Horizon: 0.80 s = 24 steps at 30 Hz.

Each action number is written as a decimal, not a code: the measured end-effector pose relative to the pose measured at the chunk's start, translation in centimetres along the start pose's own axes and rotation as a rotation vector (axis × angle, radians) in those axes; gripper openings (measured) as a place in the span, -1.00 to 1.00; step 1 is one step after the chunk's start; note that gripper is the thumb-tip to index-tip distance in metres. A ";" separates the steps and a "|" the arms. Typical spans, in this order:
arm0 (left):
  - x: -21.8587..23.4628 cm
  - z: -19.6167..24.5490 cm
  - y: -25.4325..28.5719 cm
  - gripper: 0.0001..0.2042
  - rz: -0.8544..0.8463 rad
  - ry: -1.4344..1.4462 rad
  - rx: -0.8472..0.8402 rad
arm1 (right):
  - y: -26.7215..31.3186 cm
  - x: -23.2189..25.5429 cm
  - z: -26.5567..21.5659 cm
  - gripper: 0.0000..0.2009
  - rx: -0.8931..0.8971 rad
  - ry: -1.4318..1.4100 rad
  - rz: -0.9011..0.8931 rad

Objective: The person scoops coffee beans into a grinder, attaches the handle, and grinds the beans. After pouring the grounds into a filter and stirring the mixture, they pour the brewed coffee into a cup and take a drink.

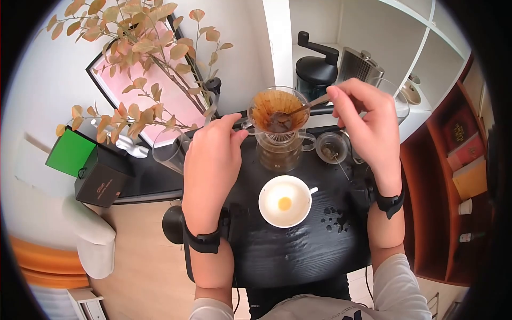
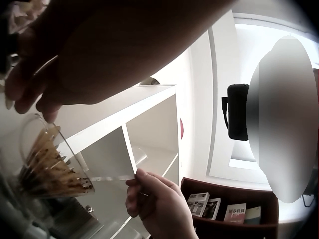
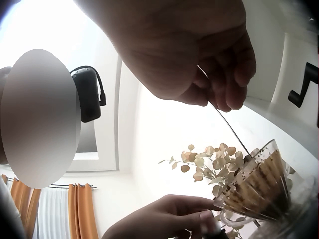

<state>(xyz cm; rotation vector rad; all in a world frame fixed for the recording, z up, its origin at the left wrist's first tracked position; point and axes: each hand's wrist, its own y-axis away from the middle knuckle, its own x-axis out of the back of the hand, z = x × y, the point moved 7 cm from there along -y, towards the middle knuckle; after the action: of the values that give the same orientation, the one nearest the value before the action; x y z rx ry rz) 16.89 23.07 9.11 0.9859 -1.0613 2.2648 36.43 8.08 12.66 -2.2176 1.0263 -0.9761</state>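
Slanted line, right side to centre

Black table (image 1: 304, 256) below. Left hand (image 1: 213, 152): fingertips close beside the glass dripper (image 1: 278, 137); gripping its handle or not, cannot tell. Right hand (image 1: 368, 117): well apart from the left, pinching a slim utensil (image 1: 311, 105). Carafe (image 1: 280, 156) ahead, between the two; dripper on top, nearer the left fingertips. White cup (image 1: 268, 196) back between the wrists. Brown filter (image 1: 265, 104) in the dripper. Utensil's long axis: from right fingertips down leftward into the filter, tip lost in dark grounds (image 1: 280, 124).
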 end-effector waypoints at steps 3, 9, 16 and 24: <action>0.1 -0.5 -0.2 -0.71 -0.071 0.050 0.127 | -0.1 0.2 0.5 -0.80 -0.033 -0.034 -0.009; 0.8 -0.8 -0.6 -0.73 -0.100 0.069 0.185 | 0.1 0.0 0.8 -0.81 -0.066 -0.105 -0.040; 0.9 0.0 -0.7 -0.74 -0.052 0.025 0.075 | 0.1 -0.1 -0.3 -0.83 0.046 -0.004 -0.047; 0.7 0.8 -0.7 -0.76 0.007 0.017 -0.131 | 0.0 0.4 -1.2 -0.85 0.091 0.049 -0.012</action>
<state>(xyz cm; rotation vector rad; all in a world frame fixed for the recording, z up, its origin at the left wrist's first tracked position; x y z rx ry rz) 17.18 22.95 10.32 0.9085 -1.1910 2.1740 35.66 7.61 13.52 -2.1371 0.9714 -1.0658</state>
